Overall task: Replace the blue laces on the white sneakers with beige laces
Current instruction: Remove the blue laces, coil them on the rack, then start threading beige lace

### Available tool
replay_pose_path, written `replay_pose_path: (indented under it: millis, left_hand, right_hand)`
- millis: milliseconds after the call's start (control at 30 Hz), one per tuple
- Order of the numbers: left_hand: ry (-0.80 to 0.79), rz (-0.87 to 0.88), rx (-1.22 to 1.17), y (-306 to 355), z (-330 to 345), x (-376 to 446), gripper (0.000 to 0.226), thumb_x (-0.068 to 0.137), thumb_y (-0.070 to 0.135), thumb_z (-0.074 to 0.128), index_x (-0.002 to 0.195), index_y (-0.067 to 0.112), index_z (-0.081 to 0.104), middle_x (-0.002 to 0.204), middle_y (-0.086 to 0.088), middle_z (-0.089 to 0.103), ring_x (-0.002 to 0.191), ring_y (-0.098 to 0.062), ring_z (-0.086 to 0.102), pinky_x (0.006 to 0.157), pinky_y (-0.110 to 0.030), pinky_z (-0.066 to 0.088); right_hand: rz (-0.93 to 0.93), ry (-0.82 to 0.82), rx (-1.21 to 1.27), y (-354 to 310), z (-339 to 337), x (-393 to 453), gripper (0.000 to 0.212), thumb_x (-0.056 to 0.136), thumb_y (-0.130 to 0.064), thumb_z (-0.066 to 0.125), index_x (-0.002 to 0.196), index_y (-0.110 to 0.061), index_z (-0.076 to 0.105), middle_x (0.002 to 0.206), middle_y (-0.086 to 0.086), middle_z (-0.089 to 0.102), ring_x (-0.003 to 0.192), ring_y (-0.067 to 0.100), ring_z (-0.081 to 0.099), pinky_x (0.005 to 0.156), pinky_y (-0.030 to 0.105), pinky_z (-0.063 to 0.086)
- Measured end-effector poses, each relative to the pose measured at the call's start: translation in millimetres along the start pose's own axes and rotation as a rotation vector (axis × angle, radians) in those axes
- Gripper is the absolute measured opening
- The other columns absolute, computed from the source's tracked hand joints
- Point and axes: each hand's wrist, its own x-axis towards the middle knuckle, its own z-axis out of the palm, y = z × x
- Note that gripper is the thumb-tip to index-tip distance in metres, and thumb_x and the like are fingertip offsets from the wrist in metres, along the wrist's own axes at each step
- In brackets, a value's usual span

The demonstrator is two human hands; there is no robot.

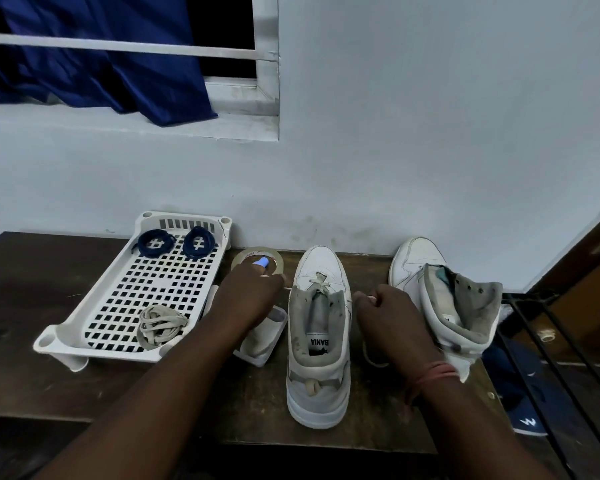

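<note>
1. While the beige lace (321,283) sits threaded only through the lowest eyelets of the middle sneaker (317,337), the left hand (253,289) and the right hand (383,306) each pinch one of its ends, both grips clamped on the lace, pulling outward near the tabletop's (42,282) back edge.
2. Uneven pulling is the likely fault: one end could come out short, or slip from its eyelet.
3. Nothing pins the sneaker, so a hard tug may drag it toward the tape roll (257,261) or tip it.
4. Unlaced, the second sneaker (444,299) leans near the right edge, just beside the right forearm; a nudge could send it off.
5. Both blue laces (175,242) lie coiled at the far end of the white tray (94,299), with a spare beige bundle (160,325) at its near end.
</note>
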Motion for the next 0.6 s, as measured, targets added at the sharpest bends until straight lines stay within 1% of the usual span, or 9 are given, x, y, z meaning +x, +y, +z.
replay_pose_path:
  millis: [33,100,167,233,300,400,500,567,600]
  left_hand:
    - [-0.011,0.027,0.022,0.6,1.0,-1.8,0.032,0.097,0.04,0.059,0.1,0.008,0.063,0.078,-0.004,0.061,0.047,-0.004,0.061,0.063,-0.031,0.035]
    - [-0.025,0.042,0.05,3.4,3.6,-2.5,0.047,0.098,0.055,0.052,0.102,0.009,0.062,0.069,0.011,0.059,0.042,0.001,0.058,0.066,-0.032,0.036]
    - [0.065,0.052,0.084,10.0,4.9,-4.5,0.053,0.097,0.065,0.047,0.087,0.014,0.059,0.068,0.015,0.063,0.062,-0.002,0.065,0.077,-0.034,0.042]
    - [0.221,0.128,0.216,13.8,7.6,-5.2,0.043,0.096,0.065,0.046,0.087,0.025,0.059,0.086,0.007,0.068,0.097,-0.017,0.063,0.094,-0.04,0.043]
    - [0.279,0.247,0.217,15.9,10.4,-11.6,0.03,0.094,0.055,0.048,0.092,0.029,0.065,0.093,0.005,0.069,0.102,-0.019,0.061,0.096,-0.04,0.045]
    - [0.153,0.277,0.078,18.6,11.9,-25.4,0.018,0.094,0.045,0.063,0.088,0.03,0.068,0.087,0.011,0.069,0.094,-0.006,0.062,0.08,-0.029,0.048]
    - [0.096,0.274,0.156,15.8,12.9,-26.6,0.023,0.09,0.049,0.068,0.082,0.027,0.071,0.076,0.012,0.064,0.079,0.002,0.058,0.063,-0.02,0.039]
    - [0.03,0.206,0.169,13.4,14.2,-22.4,0.03,0.088,0.05,0.071,0.085,0.021,0.077,0.067,0.019,0.047,0.065,0.007,0.048,0.061,-0.016,0.039]
    - [-0.004,0.168,0.141,11.5,15.0,-19.8,0.03,0.088,0.048,0.072,0.088,0.019,0.079,0.064,0.022,0.041,0.062,0.008,0.046,0.065,-0.018,0.041]
  right_hand:
    - [0.025,-0.059,-0.012,-3.6,-2.2,-3.7,0.033,0.095,-0.044,0.058,0.087,-0.012,0.052,0.075,-0.002,0.056,0.074,0.021,0.055,0.066,0.035,0.038]
    - [0.059,-0.136,-0.038,-11.0,-8.0,-9.5,0.05,0.093,-0.054,0.059,0.113,-0.009,0.048,0.094,-0.004,0.064,0.089,0.021,0.062,0.072,0.03,0.037]
    - [0.036,-0.136,-0.115,-19.1,-13.0,-11.6,0.05,0.097,-0.044,0.058,0.12,-0.004,0.039,0.113,0.011,0.066,0.107,0.031,0.063,0.075,0.029,0.036]
    - [0.005,-0.103,-0.183,-26.5,-17.5,-12.6,0.031,0.096,-0.025,0.057,0.109,-0.005,0.036,0.119,0.021,0.063,0.11,0.037,0.061,0.075,0.031,0.037]
    - [-0.036,-0.083,-0.24,-31.9,-22.9,-16.0,0.025,0.092,-0.014,0.056,0.106,-0.007,0.036,0.122,0.023,0.058,0.112,0.038,0.059,0.077,0.03,0.037]
    - [-0.165,0.004,-0.325,-30.3,-31.6,-17.9,0.029,0.09,-0.006,0.057,0.115,-0.006,0.043,0.116,0.017,0.055,0.11,0.035,0.057,0.075,0.028,0.032]
    - [-0.325,0.184,-0.321,-30.9,-40.0,-16.0,0.023,0.086,-0.001,0.054,0.107,-0.008,0.056,0.095,0.008,0.056,0.096,0.034,0.061,0.07,0.032,0.036]
    - [-0.394,0.257,-0.209,-32.1,-40.3,-12.0,0.021,0.085,0.001,0.056,0.099,-0.01,0.067,0.088,0.006,0.067,0.087,0.028,0.064,0.072,0.034,0.046]
    - [-0.403,0.242,-0.112,-32.6,-37.7,-11.5,0.021,0.086,0.002,0.058,0.096,-0.012,0.071,0.084,0.001,0.07,0.083,0.021,0.067,0.073,0.03,0.051]
